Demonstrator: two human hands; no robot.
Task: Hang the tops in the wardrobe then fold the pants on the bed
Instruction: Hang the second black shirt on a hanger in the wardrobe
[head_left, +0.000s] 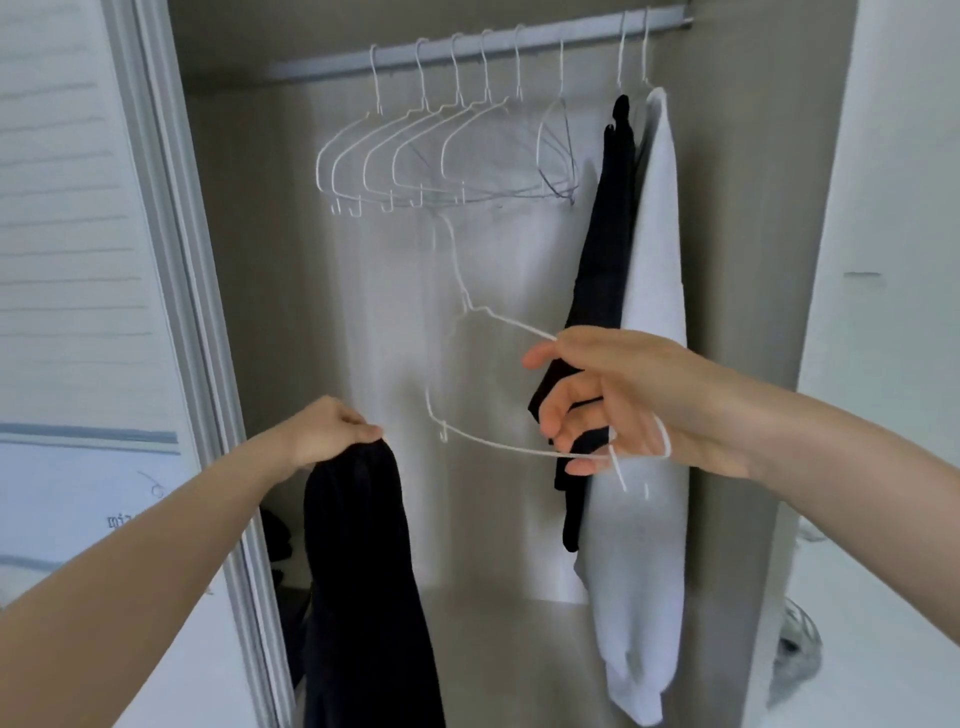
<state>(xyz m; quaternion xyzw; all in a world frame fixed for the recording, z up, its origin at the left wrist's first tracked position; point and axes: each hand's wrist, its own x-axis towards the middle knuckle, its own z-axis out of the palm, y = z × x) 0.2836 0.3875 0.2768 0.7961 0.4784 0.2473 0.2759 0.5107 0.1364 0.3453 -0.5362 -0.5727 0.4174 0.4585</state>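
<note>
top (363, 571) black, limp, hanging

Seven empty white hangers (447, 156), two hung tops (649, 312), one held dark top (363, 571), two hands (623, 400).

A single head-worn camera is looking forward and slightly down into an open wardrobe (498, 649) from close range. It is facing the back panel squarely, with the hanging rail (483, 49) running across the top of the frame. The sliding door frame (182, 291) is filling the near left and a white wall (904, 208) the right. Wide-angle distortion is bending the edges.
</note>
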